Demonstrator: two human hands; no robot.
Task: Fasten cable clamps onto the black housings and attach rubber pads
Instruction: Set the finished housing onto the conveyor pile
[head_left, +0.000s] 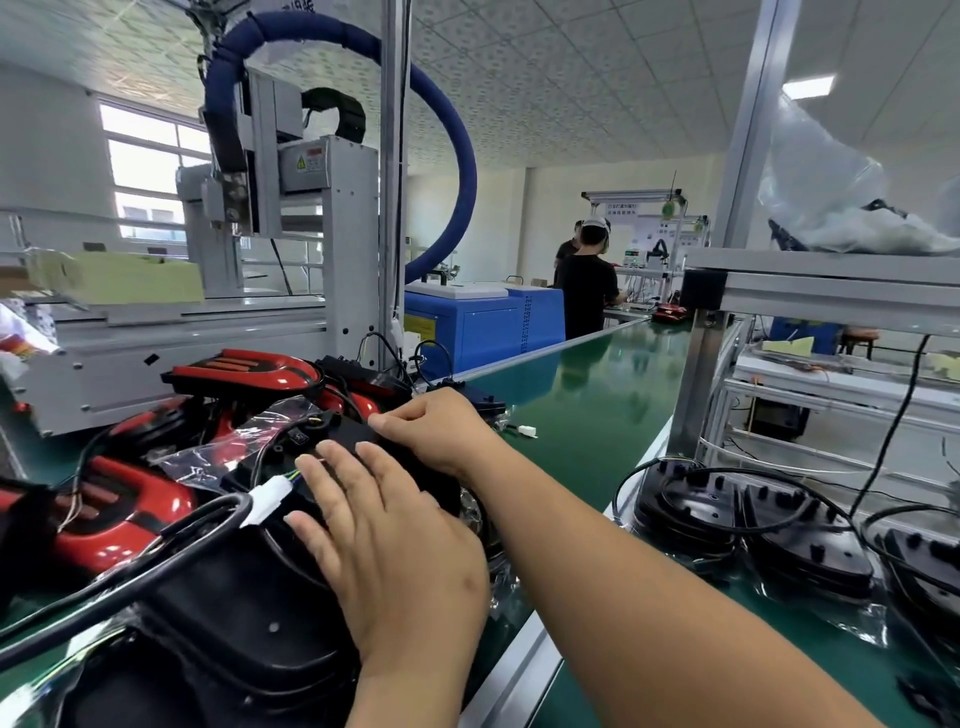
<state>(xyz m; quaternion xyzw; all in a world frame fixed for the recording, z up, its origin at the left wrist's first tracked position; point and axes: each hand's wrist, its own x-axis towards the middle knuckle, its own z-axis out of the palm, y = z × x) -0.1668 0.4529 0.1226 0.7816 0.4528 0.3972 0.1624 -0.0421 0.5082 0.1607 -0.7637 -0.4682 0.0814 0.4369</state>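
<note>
A black housing (332, 441) lies on top of a pile of red-and-black units at the left of the green belt. My left hand (384, 540) rests flat on it with straight fingers. My right hand (441, 426) reaches across above it, fingers curled, pinching something small at the housing's far edge; what it pinches is too small to tell. A black cable (119, 577) with a white connector (267, 499) runs across the pile just left of my left hand. A larger black housing (218, 623) lies below, nearest me.
A green conveyor belt (587, 395) runs away to the right. A white connector (527, 431) lies on it. Stacked black housings (810, 540) with cables sit at the right under an aluminium frame (696, 374). A grey machine (291, 218) stands behind the pile. Two people stand far down the line.
</note>
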